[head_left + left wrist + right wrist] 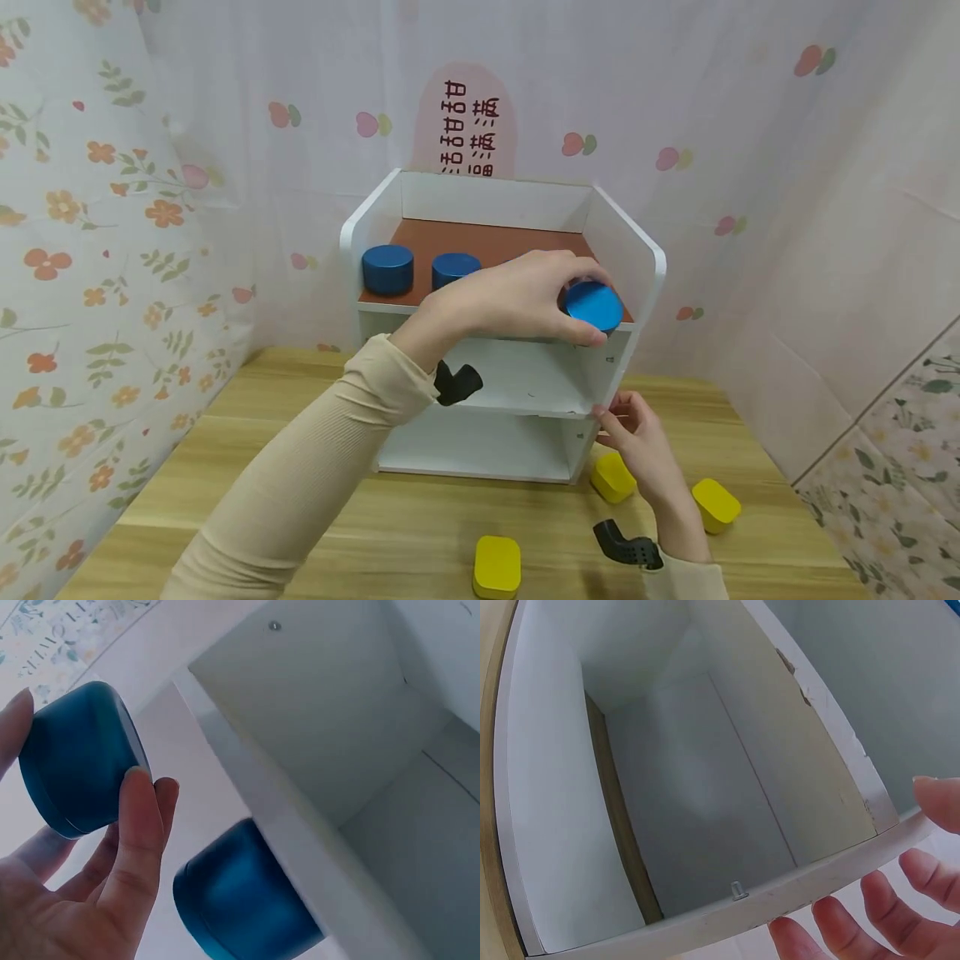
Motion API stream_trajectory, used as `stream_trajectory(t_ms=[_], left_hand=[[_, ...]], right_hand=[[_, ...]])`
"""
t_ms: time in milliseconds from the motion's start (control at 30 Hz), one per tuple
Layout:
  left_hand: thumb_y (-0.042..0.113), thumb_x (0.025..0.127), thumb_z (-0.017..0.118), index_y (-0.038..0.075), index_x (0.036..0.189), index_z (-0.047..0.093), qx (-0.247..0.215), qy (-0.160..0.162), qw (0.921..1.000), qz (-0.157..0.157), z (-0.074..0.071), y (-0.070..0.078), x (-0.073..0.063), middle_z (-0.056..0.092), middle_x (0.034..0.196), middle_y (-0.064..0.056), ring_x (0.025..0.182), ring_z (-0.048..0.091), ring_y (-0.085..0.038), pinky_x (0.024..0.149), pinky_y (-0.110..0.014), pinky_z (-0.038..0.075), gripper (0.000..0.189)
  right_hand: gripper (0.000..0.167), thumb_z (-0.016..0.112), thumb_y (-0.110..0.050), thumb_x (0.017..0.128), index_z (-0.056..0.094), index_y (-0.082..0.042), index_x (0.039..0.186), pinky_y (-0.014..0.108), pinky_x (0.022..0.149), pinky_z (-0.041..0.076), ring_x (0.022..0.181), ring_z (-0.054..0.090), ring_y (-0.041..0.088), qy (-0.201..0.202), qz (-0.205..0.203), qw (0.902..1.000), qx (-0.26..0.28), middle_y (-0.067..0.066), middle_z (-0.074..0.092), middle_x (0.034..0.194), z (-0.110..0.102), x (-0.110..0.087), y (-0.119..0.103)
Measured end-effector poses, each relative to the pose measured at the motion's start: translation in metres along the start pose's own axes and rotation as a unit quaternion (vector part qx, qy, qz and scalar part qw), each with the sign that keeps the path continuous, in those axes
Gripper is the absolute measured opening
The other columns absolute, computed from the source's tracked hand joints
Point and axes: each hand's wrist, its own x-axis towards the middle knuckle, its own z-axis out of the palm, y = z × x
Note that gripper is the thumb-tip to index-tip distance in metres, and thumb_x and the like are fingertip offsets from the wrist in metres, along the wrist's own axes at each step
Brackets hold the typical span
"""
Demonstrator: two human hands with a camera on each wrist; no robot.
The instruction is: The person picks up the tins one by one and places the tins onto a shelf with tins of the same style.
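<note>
A blue round tin (594, 307) is gripped between the thumb and fingers of my left hand (517, 296), at the right front of the top shelf. In the left wrist view this held tin (82, 757) is apart from the shelf panel, and another blue tin (244, 896) sits close by. Two more blue tins, one at the far left (387, 269) and one beside it (455, 271), stand on the brown top board; my left hand partly hides that row. My right hand (637, 442) holds the right side panel of the white shelf unit (780, 896), thumb at its front edge and fingers outside.
Yellow rounded-square tins lie on the wooden table: one by the unit's right foot (613, 477), one farther right (716, 505) and one in front (497, 567). The lower compartments (480, 446) face me. A patterned curtain (315, 167) hangs behind.
</note>
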Motion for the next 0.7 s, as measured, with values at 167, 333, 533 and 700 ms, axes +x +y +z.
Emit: stream_trajectory(t_ms=[167, 333, 533, 700], left_hand=[[0.044, 0.088, 0.070, 0.017, 0.140, 0.049, 0.027, -0.008, 0.9994, -0.022, -0.013, 0.002, 0.017, 0.053, 0.130, 0.001, 0.115, 0.049, -0.015, 0.094, -0.028, 0.045, 0.062], [0.040, 0.090, 0.069, 0.015, 0.142, 0.047, 0.049, -0.018, 0.9981, -0.031, -0.019, 0.003, 0.037, 0.053, 0.133, -0.001, 0.114, 0.051, -0.016, 0.094, -0.028, 0.045, 0.062], [0.037, 0.092, 0.066, 0.013, 0.142, 0.046, 0.070, -0.036, 0.9966, -0.025, -0.015, 0.010, 0.056, 0.052, 0.136, -0.002, 0.115, 0.052, -0.015, 0.095, -0.026, 0.044, 0.059], [0.034, 0.094, 0.064, 0.012, 0.140, 0.048, 0.097, -0.054, 0.9930, -0.041, -0.013, 0.010, 0.063, 0.054, 0.132, -0.001, 0.110, 0.052, -0.013, 0.092, -0.024, 0.043, 0.053]], right_hand=[[0.042, 0.059, -0.031, 0.099, 0.045, 0.001, 0.122, 0.043, 0.087, 0.053, 0.106, 0.055, 0.032, 0.001, 0.003, 1.0000, 0.004, 0.019, 0.049, 0.118, 0.002, 0.001, 0.001], [0.041, 0.059, -0.029, 0.099, 0.044, 0.001, 0.123, 0.041, 0.087, 0.053, 0.107, 0.054, 0.032, -0.002, 0.007, 1.0000, 0.003, 0.019, 0.049, 0.120, 0.001, 0.001, 0.000], [0.039, 0.059, -0.027, 0.100, 0.045, 0.001, 0.122, 0.040, 0.086, 0.054, 0.108, 0.054, 0.032, 0.003, 0.004, 1.0000, 0.006, 0.020, 0.049, 0.119, 0.000, -0.001, -0.002], [0.038, 0.059, -0.026, 0.100, 0.045, 0.002, 0.122, 0.040, 0.086, 0.054, 0.108, 0.054, 0.032, 0.000, 0.000, 1.0000, 0.008, 0.020, 0.049, 0.119, 0.001, 0.000, -0.001]])
